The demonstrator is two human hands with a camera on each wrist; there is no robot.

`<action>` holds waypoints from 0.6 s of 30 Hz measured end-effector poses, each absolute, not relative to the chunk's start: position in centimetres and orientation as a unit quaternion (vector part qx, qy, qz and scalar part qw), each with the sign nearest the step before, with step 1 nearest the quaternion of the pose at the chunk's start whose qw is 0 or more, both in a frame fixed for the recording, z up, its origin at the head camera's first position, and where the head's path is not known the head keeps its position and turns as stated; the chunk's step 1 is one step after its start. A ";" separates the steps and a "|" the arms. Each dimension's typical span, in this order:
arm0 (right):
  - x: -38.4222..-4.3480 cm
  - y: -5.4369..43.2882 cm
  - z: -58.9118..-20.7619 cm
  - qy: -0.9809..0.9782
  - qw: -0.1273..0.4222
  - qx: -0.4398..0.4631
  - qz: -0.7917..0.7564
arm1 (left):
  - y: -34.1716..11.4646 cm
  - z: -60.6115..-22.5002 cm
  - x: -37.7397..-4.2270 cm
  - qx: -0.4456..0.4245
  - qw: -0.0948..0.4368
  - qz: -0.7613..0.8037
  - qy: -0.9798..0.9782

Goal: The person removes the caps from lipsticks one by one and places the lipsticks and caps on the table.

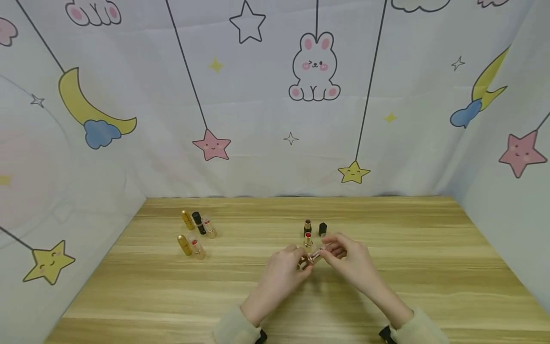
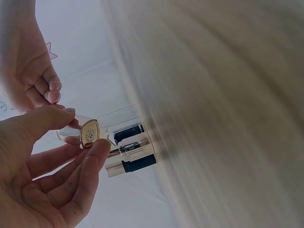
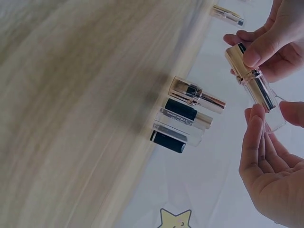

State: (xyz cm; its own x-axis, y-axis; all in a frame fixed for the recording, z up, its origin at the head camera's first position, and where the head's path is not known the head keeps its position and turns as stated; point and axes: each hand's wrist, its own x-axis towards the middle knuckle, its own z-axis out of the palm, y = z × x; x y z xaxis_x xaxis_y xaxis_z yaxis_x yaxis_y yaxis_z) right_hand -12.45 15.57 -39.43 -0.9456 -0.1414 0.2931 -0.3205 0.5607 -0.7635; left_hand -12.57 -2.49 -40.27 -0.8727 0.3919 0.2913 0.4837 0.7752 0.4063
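Both hands are on a gold lipstick [image 3: 241,61] with a clear cap [image 3: 275,124], tilted above the table. My left hand [image 1: 283,267] pinches the gold base between thumb and fingers. The clear cap sits between the thumb and fingertips of my right hand [image 1: 350,258], around the lipstick's inner gold tube. Just beyond the hands stand an uncapped gold lipstick [image 1: 308,240] with a red tip and an uncapped black lipstick [image 1: 307,228]. Next to them are a black cap [image 1: 322,229] and an upright clear cap [image 3: 194,137].
On the left of the wooden table [image 1: 172,296] stands a group of closed lipsticks: two gold ones [image 1: 185,244], a black one [image 1: 198,222] and two with clear caps [image 1: 197,249]. A white patterned curtain [image 1: 266,105] hangs along the table's back and sides.
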 end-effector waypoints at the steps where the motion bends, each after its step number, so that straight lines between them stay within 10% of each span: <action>1: -12.4 15.6 -39.4 -0.878 0.098 0.130 0.451 | -2.5 -40.3 -12.6 -0.234 0.094 -0.241 -0.937; 18: -12.6 16.4 -39.0 -0.877 0.108 0.092 0.460 | -3.0 -40.4 -12.7 -0.236 0.066 -0.256 -0.935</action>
